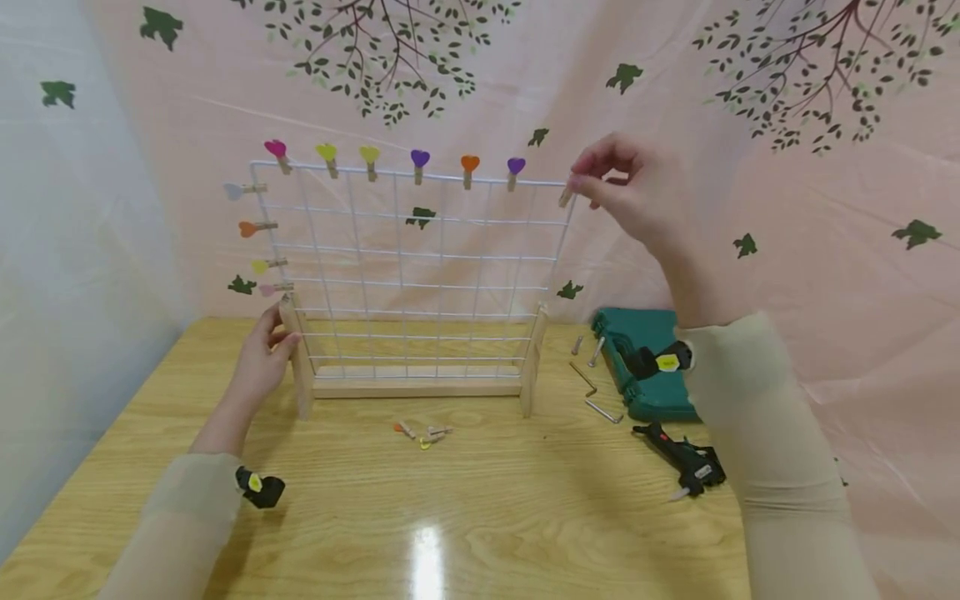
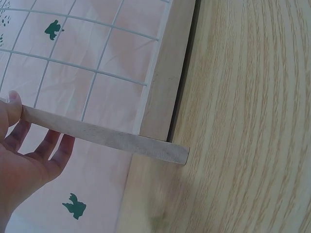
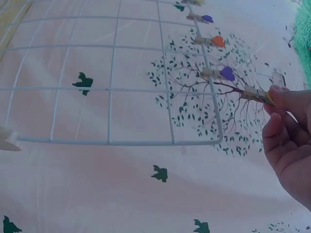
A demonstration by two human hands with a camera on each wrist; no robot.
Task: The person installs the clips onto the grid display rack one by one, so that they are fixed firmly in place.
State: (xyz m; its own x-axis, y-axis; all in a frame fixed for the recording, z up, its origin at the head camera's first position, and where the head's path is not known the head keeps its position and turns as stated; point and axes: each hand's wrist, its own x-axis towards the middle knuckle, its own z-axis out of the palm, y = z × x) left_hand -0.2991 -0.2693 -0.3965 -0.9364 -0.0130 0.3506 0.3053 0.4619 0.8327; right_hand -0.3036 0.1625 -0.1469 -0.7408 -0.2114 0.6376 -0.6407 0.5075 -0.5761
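Observation:
A white wire grid stands upright in a wooden frame. My left hand grips the frame's left wooden post, thumb on one side and fingers on the other. At the grid's upper right corner, my right hand pinches a small wooden clothespin by its end; a bit of yellow shows at the fingertips. In the right wrist view this clothespin is apart from the wire. Heart-topped clothespins, among them an orange one and a purple one, are clipped along the top wire, with several more down the left side.
Several loose clothespins lie on the table before the frame. To the right are a green case, a black glue gun, hex keys and bolts. A pink patterned cloth hangs behind.

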